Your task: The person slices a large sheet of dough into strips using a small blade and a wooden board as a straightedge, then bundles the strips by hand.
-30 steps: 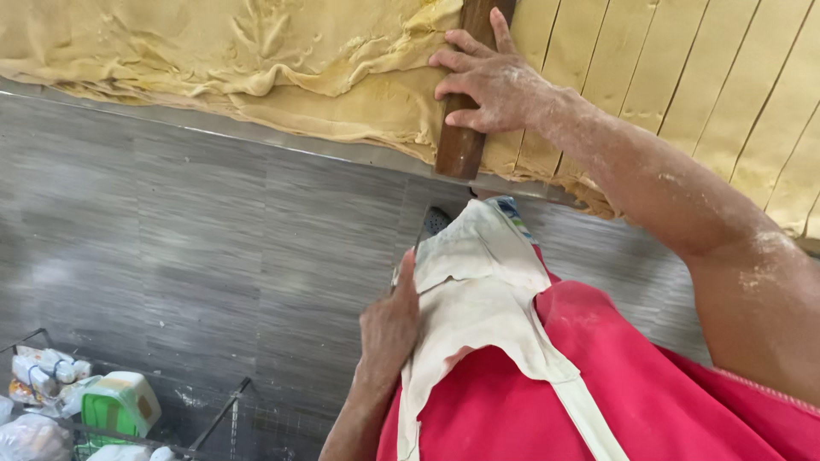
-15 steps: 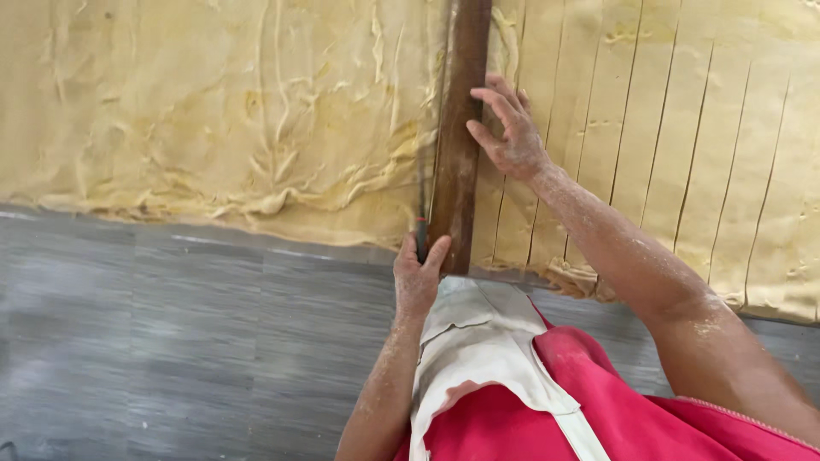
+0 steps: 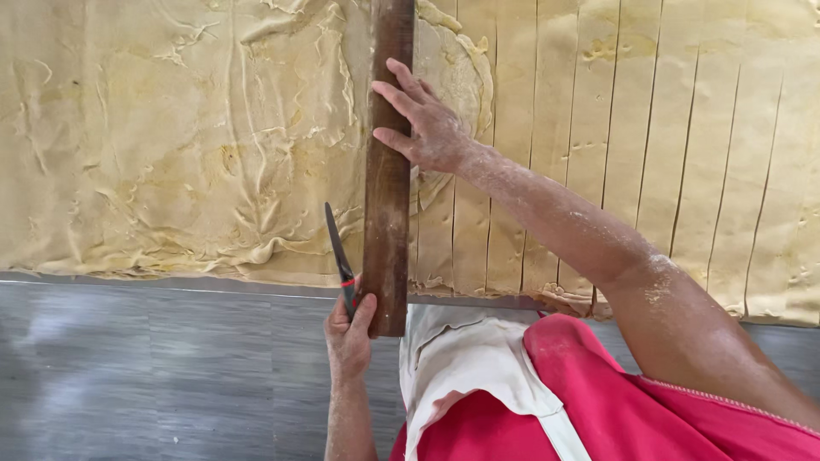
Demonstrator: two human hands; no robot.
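A long dark wooden board point(image 3: 389, 171) lies upright across a wide sheet of yellow dough point(image 3: 171, 137). My right hand point(image 3: 423, 119) presses flat on the board's upper half, fingers spread. My left hand point(image 3: 348, 329) grips a knife point(image 3: 336, 243) with a red and black handle at the board's lower end, thumb against the wood. The thin blade points up along the board's left edge, over the dough. Right of the board the dough is cut into several long narrow strips point(image 3: 649, 145). Left of it the sheet is whole and wrinkled.
The dough hangs to the front edge of the table point(image 3: 171, 283). Grey tiled floor point(image 3: 154, 376) lies below it. My red shirt and a white apron point(image 3: 478, 367) fill the lower right.
My left hand rose from the apron to the board's lower end, and the knife blade now lies along its left edge. My right hand stayed on the board. The view moved up over the dough.
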